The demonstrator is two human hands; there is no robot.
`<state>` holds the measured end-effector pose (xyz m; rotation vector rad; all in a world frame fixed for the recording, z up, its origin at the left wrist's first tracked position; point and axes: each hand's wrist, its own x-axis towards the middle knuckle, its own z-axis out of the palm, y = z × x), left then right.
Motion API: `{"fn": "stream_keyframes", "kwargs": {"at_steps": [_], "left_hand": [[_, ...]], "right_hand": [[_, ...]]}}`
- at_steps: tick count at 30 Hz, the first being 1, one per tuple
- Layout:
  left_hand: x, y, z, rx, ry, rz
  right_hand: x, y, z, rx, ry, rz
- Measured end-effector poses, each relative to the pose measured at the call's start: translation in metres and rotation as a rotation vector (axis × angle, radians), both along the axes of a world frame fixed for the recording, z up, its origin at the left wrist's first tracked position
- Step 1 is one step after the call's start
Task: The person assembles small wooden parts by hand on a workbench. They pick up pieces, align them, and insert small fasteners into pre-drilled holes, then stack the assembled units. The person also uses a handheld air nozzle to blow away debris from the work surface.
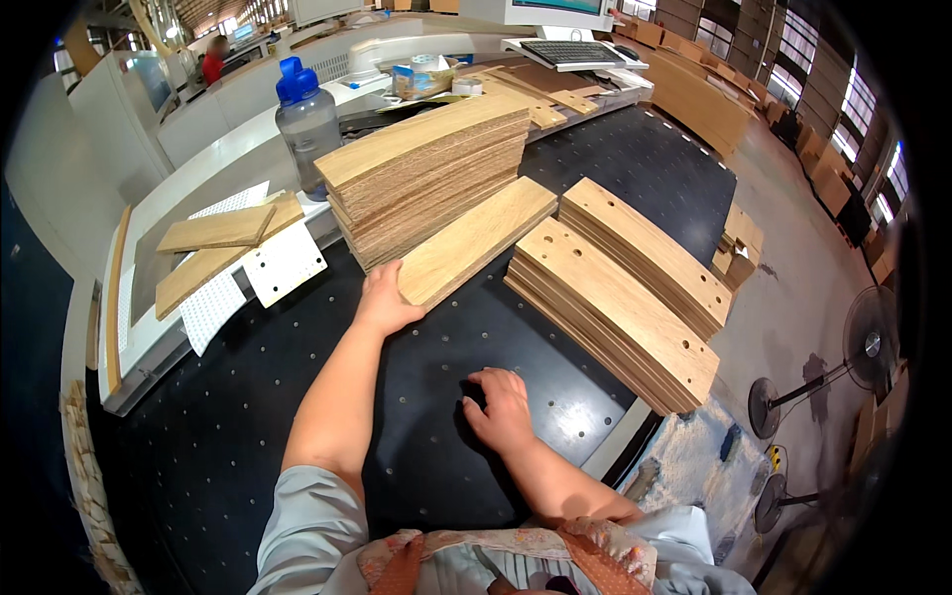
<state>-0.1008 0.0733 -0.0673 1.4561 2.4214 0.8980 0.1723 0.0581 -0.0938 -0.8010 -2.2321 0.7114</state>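
Note:
My left hand [387, 302] grips the near left end of a light wooden board [481, 241], fingers over its edge. This board lies flat beside a tall stack of wooden boards [426, 154], whose layered edges face me. Bent loosely above the black table, my right hand [501, 409] holds nothing, its thumb apart from the fingers. To the right of the held board are two lower stacks of boards with drilled holes: a nearer stack [615, 307] and a farther stack [650, 253]. The underside of the held board is hidden.
The black table [288, 397] has small round studs. On the left, loose wooden pieces [218, 230] and white perforated sheets [286, 263] lie on a pale ledge beside a water bottle [305, 124]. Behind are tape rolls [431, 64] and a keyboard [575, 54]. A fan [873, 342] stands right.

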Motion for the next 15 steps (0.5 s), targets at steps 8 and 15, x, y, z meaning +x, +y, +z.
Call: {"fn": "stream_keyframes", "kwargs": {"at_steps": [8, 15], "left_hand": [[-0.007, -0.186, -0.005, 0.063, 0.119, -0.019], [0.049, -0.444, -0.012, 0.007, -0.087, 0.11]], "right_hand": [[-0.002, 0.003, -0.004, 0.009, 0.023, -0.022], [-0.003, 0.004, -0.015, 0.039, 0.173, -0.08]]}}
